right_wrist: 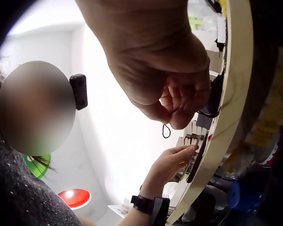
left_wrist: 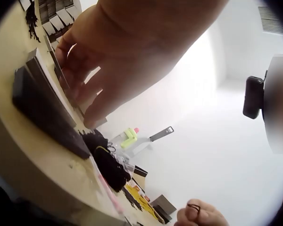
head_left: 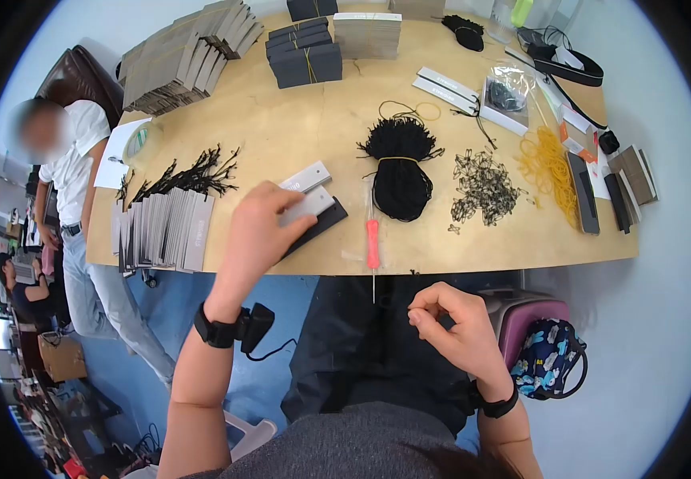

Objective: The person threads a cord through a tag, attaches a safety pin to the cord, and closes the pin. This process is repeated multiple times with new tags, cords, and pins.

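Note:
My left hand (head_left: 259, 227) grips a light grey hang tag (head_left: 313, 206) by its edges, fingers on one side and thumb on the other. Beneath and beside it lie another pale tag (head_left: 307, 176) and a dark tag stack (head_left: 329, 217), near the table's front edge. Off the front edge, over the lap, my right hand (head_left: 459, 329) pinches a small dark wire loop (right_wrist: 166, 131) between thumb and forefinger. It resembles the pear-shaped pins (head_left: 483, 190) heaped on the table. A red-handled screwdriver-like tool (head_left: 373, 243) lies between the hands, its shaft overhanging the edge.
A banded bundle of black cords (head_left: 403, 176) lies mid-table. Strung tags (head_left: 166, 231) fan out at left. Banded card stacks (head_left: 305, 65) stand at the back. Yellow rubber bands (head_left: 552, 172) and a phone (head_left: 583, 193) are at right. Another person (head_left: 82, 176) stands at left.

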`<state>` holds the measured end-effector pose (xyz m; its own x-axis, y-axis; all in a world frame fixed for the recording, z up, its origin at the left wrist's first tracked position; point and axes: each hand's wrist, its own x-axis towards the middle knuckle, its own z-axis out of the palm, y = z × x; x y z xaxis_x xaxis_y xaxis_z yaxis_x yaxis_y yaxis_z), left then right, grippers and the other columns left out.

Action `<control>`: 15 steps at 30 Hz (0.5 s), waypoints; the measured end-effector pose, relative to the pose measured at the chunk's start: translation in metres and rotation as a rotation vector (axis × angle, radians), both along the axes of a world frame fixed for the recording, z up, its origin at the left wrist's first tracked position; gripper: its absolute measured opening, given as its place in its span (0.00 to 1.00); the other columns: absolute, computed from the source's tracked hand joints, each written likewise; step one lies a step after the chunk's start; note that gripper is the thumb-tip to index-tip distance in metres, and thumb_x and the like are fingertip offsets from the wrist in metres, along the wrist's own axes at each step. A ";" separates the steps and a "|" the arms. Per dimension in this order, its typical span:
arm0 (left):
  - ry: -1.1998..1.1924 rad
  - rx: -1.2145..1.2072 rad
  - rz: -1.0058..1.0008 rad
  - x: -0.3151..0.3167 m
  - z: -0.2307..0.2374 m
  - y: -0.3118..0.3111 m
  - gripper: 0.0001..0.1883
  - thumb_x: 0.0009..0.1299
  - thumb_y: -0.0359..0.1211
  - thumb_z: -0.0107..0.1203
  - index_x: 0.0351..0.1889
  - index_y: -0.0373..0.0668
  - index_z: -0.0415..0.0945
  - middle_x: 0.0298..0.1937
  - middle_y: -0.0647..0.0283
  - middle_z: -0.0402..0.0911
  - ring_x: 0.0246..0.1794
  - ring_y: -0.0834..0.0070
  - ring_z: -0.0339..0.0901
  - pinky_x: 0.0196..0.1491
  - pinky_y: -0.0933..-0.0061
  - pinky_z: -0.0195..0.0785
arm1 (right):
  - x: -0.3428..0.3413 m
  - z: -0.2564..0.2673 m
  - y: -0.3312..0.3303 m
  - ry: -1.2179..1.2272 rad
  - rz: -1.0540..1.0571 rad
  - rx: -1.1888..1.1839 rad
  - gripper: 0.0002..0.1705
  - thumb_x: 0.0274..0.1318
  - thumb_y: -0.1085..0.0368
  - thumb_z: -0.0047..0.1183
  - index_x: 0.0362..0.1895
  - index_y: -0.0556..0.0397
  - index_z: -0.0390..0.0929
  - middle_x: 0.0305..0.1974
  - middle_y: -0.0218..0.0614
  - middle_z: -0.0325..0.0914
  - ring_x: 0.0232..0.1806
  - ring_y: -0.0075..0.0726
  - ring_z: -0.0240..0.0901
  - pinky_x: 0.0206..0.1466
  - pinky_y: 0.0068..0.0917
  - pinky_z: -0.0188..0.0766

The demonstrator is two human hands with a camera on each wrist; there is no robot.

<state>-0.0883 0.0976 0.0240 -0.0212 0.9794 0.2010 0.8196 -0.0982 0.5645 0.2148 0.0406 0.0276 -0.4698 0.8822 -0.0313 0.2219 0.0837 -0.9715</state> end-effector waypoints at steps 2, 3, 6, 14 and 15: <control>-0.036 -0.021 -0.043 0.007 -0.009 -0.008 0.17 0.57 0.31 0.71 0.44 0.35 0.84 0.37 0.57 0.81 0.36 0.67 0.78 0.42 0.68 0.72 | 0.001 -0.001 -0.002 -0.010 0.001 -0.023 0.05 0.62 0.70 0.59 0.39 0.58 0.78 0.30 0.32 0.78 0.27 0.22 0.74 0.32 0.20 0.70; -0.038 -0.023 -0.046 0.009 -0.012 -0.008 0.17 0.57 0.31 0.71 0.44 0.35 0.84 0.37 0.57 0.81 0.36 0.67 0.78 0.42 0.68 0.72 | 0.001 0.000 -0.003 -0.008 0.008 -0.011 0.04 0.63 0.70 0.59 0.39 0.58 0.78 0.30 0.32 0.78 0.28 0.22 0.74 0.32 0.20 0.70; -0.054 0.007 -0.039 0.011 -0.017 -0.007 0.17 0.57 0.30 0.70 0.44 0.34 0.83 0.37 0.56 0.80 0.36 0.66 0.78 0.43 0.68 0.72 | 0.002 0.001 -0.006 -0.006 0.012 0.002 0.04 0.63 0.70 0.58 0.39 0.58 0.78 0.30 0.31 0.77 0.28 0.21 0.74 0.32 0.20 0.70; -0.001 0.036 -0.035 0.013 -0.022 -0.003 0.16 0.56 0.29 0.68 0.42 0.35 0.82 0.37 0.56 0.81 0.36 0.65 0.79 0.43 0.69 0.73 | 0.004 0.000 -0.012 -0.011 0.008 -0.008 0.04 0.62 0.71 0.58 0.39 0.57 0.78 0.31 0.32 0.77 0.27 0.22 0.73 0.32 0.21 0.70; -0.001 0.037 -0.035 0.012 -0.023 -0.001 0.16 0.56 0.29 0.68 0.42 0.35 0.82 0.37 0.56 0.81 0.36 0.65 0.79 0.43 0.69 0.73 | 0.004 0.000 -0.013 -0.006 0.010 -0.003 0.04 0.62 0.71 0.58 0.39 0.57 0.78 0.31 0.32 0.77 0.27 0.22 0.73 0.32 0.21 0.70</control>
